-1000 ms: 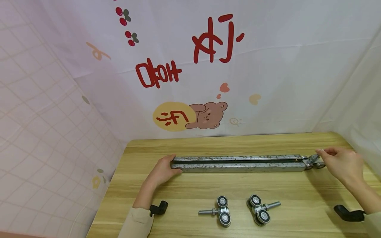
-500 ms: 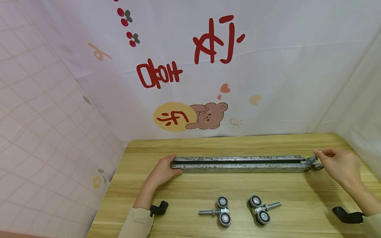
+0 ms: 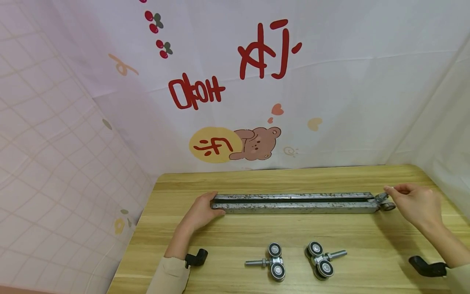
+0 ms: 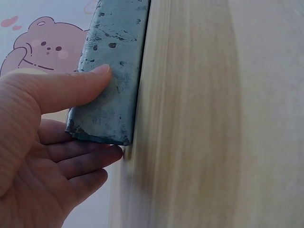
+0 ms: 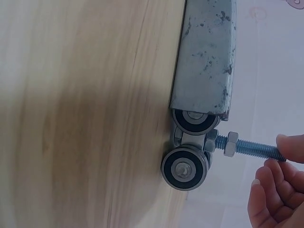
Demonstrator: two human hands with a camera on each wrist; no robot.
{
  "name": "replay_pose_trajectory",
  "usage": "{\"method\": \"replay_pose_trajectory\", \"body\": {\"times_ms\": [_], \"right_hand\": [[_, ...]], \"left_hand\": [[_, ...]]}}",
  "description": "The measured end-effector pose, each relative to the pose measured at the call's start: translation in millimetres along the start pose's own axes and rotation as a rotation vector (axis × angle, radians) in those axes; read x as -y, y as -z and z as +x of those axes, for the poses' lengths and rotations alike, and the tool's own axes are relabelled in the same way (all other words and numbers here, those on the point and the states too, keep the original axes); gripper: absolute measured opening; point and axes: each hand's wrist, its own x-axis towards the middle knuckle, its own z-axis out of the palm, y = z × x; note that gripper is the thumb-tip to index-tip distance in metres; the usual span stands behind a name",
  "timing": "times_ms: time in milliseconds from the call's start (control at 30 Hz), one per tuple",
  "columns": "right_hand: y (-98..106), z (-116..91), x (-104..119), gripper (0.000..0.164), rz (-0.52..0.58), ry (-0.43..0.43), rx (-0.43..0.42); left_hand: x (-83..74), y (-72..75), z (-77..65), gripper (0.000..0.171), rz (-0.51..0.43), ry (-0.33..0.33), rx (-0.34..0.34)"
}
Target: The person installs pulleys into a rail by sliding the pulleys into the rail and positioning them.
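Note:
A long grey metal track [image 3: 293, 207] with a slot along its top and worn, spotted sides lies across the table. My left hand [image 3: 200, 210] holds its left end; in the left wrist view the thumb [image 4: 90, 85] lies on the track's side wall. At the other end, my right hand [image 3: 420, 206] pinches the tip of a threaded bolt [image 5: 259, 149] between thumb and finger. That bolt stands up from a roller trolley [image 5: 184, 168]. One pair of its wheels is partly inside the track's end, and the other pair is outside.
Two more roller trolleys lie nearer on the wooden table [image 3: 227, 241]: one [image 3: 275, 261] with its bolt pointing left, the other [image 3: 319, 260] with its bolt pointing right. A printed white cloth [image 3: 330, 90] hangs behind the table and at both sides.
My right hand has moved a little left, bringing the trolley along, and its leading wheels have gone into the track's right end. The left hand keeps its place.

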Motion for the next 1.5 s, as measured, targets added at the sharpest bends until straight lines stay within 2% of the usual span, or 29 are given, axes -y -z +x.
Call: {"method": "replay_pose_trajectory", "body": {"times_ms": [400, 833, 1133, 1500], "right_hand": [[-5.1, -3.3, 6.2, 0.031, 0.046, 0.022, 0.018], [-11.2, -6.1, 16.5, 0.027, 0.083, 0.1, -0.029], [-15.7, -7.7, 29.9, 0.028, 0.114, 0.107, -0.002], [-25.1, -7.3, 42.6, 0.021, 0.122, 0.141, 0.008]], "left_hand": [[0.2, -2.2, -1.6, 0.081, 0.008, -0.007, -0.001], [-0.4, -1.4, -0.8, 0.081, 0.005, -0.015, -0.003], [-2.1, 0.5, -1.3, 0.081, 0.006, -0.011, -0.001], [-4.5, 1.7, -2.3, 0.081, 0.009, -0.009, -0.009]]}}
